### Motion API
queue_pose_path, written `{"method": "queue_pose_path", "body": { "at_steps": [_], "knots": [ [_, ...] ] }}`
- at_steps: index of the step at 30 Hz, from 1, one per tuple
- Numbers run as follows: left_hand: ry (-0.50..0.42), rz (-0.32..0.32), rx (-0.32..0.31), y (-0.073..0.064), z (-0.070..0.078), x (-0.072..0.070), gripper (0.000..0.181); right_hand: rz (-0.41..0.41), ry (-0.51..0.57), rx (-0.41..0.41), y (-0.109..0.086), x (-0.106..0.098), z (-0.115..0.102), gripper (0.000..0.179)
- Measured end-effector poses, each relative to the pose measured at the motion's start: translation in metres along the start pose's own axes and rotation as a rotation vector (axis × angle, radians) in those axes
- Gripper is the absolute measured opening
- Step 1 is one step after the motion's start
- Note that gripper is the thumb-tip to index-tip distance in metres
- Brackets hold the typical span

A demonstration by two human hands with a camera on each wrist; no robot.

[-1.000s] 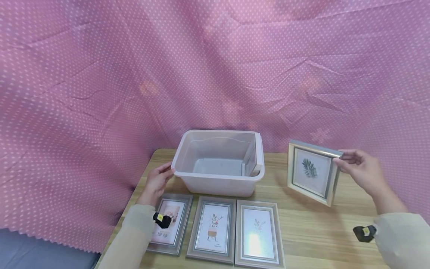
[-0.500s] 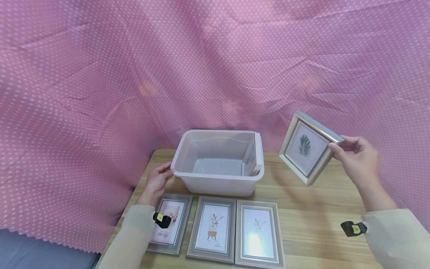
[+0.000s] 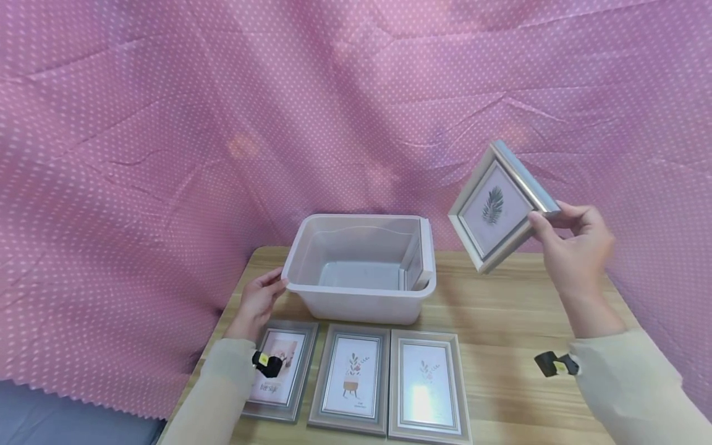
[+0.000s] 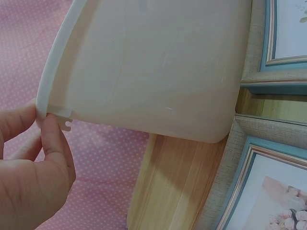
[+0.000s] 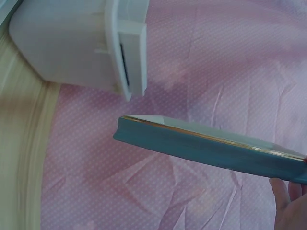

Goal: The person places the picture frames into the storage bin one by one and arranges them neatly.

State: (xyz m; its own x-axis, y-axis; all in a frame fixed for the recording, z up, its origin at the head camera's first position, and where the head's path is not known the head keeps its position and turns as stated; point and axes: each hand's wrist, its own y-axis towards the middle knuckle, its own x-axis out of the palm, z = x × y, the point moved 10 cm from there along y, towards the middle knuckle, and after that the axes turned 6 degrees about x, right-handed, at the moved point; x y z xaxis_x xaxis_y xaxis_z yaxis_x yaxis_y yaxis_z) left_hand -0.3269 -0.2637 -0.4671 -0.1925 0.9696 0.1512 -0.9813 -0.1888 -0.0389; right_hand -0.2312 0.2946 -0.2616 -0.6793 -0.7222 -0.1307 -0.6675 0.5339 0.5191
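Observation:
My right hand (image 3: 581, 244) pinches a picture frame with a green leaf print (image 3: 494, 207) by its right corner, thumb in front and fingers behind. The frame hangs tilted in the air, to the right of a white plastic bin (image 3: 356, 304). In the right wrist view that held frame (image 5: 206, 146) shows its blue-grey edge. My left hand (image 3: 260, 301) grips the bin's left rim; the left wrist view shows thumb and fingers (image 4: 53, 139) pinching the lip. Inside the bin, a pale frame (image 3: 425, 253) stands upright against the right wall.
In front of the bin lie three picture frames face up: a pink photo one (image 3: 278, 371), one with a plant-pot print (image 3: 350, 380) and one with a glare spot (image 3: 428, 386). Beneath is a wooden table (image 3: 500, 327). A pink dotted cloth (image 3: 356, 111) hangs behind.
My right hand has raised the leaf-print picture frame and carried it left, nearer the bin, while the frame turned onto a corner. The left hand keeps its hold on the rim.

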Motion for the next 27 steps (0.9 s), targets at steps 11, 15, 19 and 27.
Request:
{"method": "queue_pose_path", "body": {
  "at_steps": [11,15,19,27],
  "knots": [
    [0.003,-0.007,0.001,-0.001,0.002,0.0,0.047,0.059,0.147,-0.022,-0.009,0.024,-0.032,0.033],
    [0.008,-0.015,-0.001,-0.002,0.002,0.001,0.046,0.064,0.201,-0.016,-0.012,0.036,-0.036,0.033],
    [0.002,-0.013,-0.003,-0.002,0.001,0.0,0.047,0.072,0.255,-0.021,-0.016,0.047,-0.042,0.034],
    [0.01,-0.012,-0.008,-0.002,0.0,0.0,0.046,0.066,0.295,-0.015,-0.029,0.073,-0.047,0.033]
  ]
}}
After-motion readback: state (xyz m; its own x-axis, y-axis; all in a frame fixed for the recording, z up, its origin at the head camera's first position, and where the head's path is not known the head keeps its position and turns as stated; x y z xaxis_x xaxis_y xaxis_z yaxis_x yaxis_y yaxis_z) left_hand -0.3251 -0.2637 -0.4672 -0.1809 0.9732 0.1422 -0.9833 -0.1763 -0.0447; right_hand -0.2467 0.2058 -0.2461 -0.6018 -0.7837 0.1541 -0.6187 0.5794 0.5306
